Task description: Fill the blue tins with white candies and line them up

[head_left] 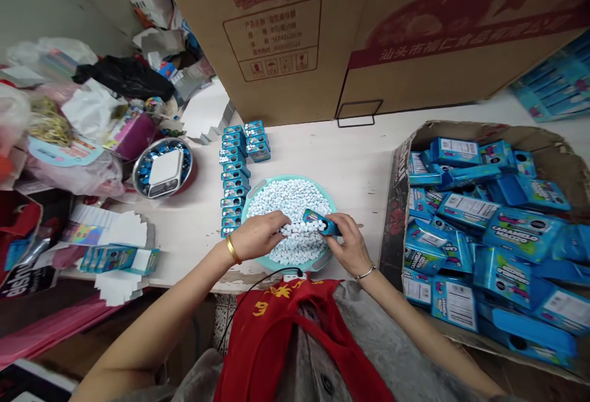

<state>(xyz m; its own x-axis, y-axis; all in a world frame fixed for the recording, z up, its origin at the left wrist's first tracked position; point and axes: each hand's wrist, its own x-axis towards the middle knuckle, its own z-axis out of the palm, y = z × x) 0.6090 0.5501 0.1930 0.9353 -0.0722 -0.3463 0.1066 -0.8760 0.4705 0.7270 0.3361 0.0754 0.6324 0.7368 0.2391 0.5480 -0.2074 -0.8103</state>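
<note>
A green basin (329, 196) full of small white candies (288, 196) stands on the table in front of me. My right hand (351, 245) grips a small blue candy box (329, 225), tilted over the basin, with white candies at its open side. My left hand (263, 234) is at the left part of the pile, its fingers curled together on some candies; how many they hold is hidden. Left of the basin stands a row of small blue boxes (234, 184), with a shorter group of blue boxes (258, 142) beside its far end.
On the right, an open carton (394, 205) holds many blue candy boxes. A big cardboard box (286, 94) stands behind the basin. To the left are a metal bowl (188, 184) of blue wrapped pieces carrying a small scale (166, 171), flat cartons and bags.
</note>
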